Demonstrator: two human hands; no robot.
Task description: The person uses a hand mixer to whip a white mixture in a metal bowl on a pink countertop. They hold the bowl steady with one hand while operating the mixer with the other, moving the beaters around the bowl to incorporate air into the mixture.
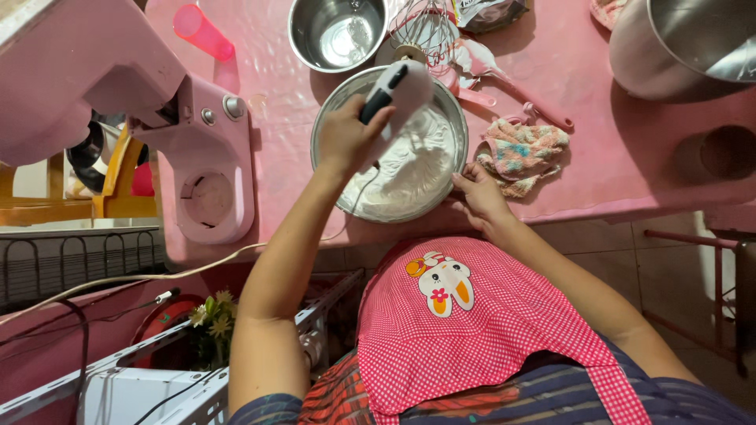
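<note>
Table [598, 157]: pink;
Stand mixer [197, 157]: pink;
Hand mixer [402, 90]: white, black handle;
Bowl [331, 118]: silver; contents white;
Cloth [520, 153]: pastel, perhaps floral;
Apron [504, 330]: red-white check, rabbit motif;
Cup [203, 31]: bright pink
</note>
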